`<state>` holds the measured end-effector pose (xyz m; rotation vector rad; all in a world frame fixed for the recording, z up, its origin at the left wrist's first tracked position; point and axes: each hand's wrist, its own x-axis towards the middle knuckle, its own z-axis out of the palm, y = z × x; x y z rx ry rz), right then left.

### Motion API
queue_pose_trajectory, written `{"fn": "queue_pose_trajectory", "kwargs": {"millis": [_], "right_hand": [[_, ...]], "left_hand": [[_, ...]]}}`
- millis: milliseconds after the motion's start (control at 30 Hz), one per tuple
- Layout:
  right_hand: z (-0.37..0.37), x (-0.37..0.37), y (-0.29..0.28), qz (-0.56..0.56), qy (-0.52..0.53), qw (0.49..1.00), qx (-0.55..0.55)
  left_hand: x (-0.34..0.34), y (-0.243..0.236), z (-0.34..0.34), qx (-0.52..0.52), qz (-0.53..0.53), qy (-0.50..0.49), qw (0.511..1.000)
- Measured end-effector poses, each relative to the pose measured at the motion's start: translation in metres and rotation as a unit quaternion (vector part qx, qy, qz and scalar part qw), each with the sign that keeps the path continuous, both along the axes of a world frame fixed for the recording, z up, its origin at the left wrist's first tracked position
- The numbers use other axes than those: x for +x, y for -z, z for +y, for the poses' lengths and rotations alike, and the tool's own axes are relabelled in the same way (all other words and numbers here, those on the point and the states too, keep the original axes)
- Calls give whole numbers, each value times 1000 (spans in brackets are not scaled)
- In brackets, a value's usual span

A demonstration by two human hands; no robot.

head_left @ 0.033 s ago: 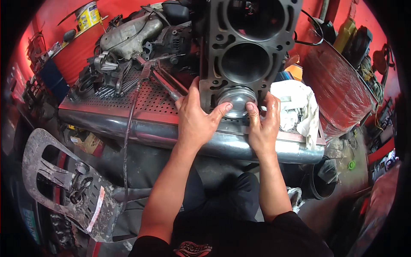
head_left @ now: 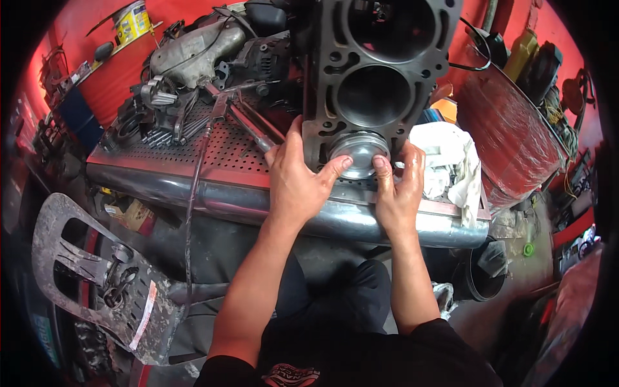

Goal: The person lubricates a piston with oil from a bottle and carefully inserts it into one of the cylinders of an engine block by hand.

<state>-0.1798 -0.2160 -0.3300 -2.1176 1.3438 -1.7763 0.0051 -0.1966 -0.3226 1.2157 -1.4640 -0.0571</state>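
A dark engine block (head_left: 380,58) with round cylinder bores stands on a red perforated workbench (head_left: 213,151). A silver piston (head_left: 361,149) sits in the nearest bore, its crown showing. My left hand (head_left: 296,184) lies against the block's left side with the thumb pressed on the piston's left edge. My right hand (head_left: 398,190) is at the piston's right side, thumb on its crown. Both hands clasp the piston between them.
A white rag (head_left: 451,161) lies right of the block. Engine parts (head_left: 187,51) and a long metal tool (head_left: 251,126) crowd the bench's left. A plastic-wrapped red drum (head_left: 509,129) stands at right, a black bucket (head_left: 483,274) below it, a grey metal bracket (head_left: 97,271) at lower left.
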Motion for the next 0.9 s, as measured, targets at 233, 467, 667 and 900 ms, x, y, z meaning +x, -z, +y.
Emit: {"fn": "queue_pose_trajectory", "kwargs": {"millis": [233, 467, 667, 900], "right_hand": [[-2, 4, 6, -10, 13, 1000, 4], [-4, 2, 2, -37, -25, 998, 45], [3, 9, 5, -131, -52, 990, 25], [1, 3, 5, -132, -42, 988, 65]], "left_hand": [[-4, 3, 3, -49, -36, -57, 996], [1, 1, 6, 23, 1, -21, 1000], [8, 9, 7, -17, 2, 9, 1000], [10, -2, 6, 2, 10, 21, 1000]]}}
